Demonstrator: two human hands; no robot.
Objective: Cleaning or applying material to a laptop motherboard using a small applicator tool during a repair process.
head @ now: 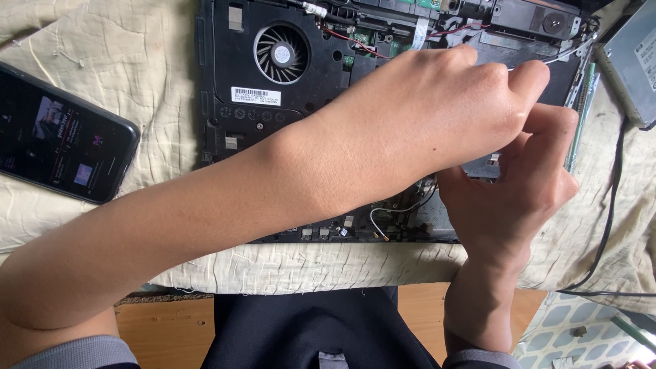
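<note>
The person works over an opened laptop (273, 116) that lies on a cream quilted cloth (102, 61) spread over a wooden table (164, 328). The laptop's cover is off, so a round fan (281, 53), red wires (348, 41) and green circuit boards show inside the black shell.

The left hand (437, 109) reaches across from the left, its forearm lying over the front part of the laptop. Its fingers are curled shut, and a thin white wire (557, 60) comes out from between them at the laptop's right side; it appears to pinch that wire. The right hand (519, 184) comes up from below and sits just under the left hand, touching it, at the laptop's right edge. Its fingers are bent inward, but what they grip is hidden behind the left hand, so its hold cannot be told.

A loose white wire (383, 222) curls near the laptop's front edge, just left of the right hand. A black phone (58, 133) with a lit screen lies on the cloth, well to the left. A grey metal drive (632, 61) rests beyond the laptop's right edge, and a black cable (611, 205) runs down the cloth beside it.
</note>
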